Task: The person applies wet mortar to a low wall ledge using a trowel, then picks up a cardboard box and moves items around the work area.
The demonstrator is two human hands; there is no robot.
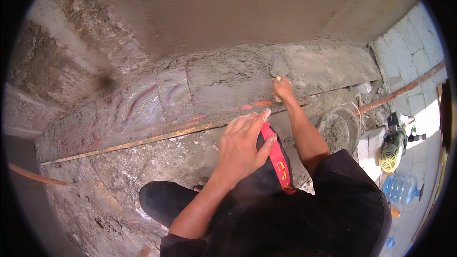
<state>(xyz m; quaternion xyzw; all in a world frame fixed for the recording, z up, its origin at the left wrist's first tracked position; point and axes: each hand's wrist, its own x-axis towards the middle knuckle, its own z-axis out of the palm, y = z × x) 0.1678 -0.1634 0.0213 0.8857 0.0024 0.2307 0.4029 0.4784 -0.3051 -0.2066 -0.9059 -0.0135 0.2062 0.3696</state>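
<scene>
- Our right hand [283,90] grips the grey, tapered metal trowel [279,68], lengthwise toward the grey mortar ledge [328,64]'s back edge.
- Our left hand [243,143], loosely spread, lies farther off.

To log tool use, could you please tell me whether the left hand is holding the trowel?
No, the right hand holds the trowel, while the left hand lies over the red-striped trouser leg.

- Left of the trowel [279,68], the ledge [214,96] leaves a clear sideways lane.
- The wall [266,9] closes off the far side.
- The raised knee [278,163], under the left hand [243,139], blocks the near middle.
- The bucket [356,135] crowds the right forearm [306,133]; a pole [404,88] slants beyond.
</scene>
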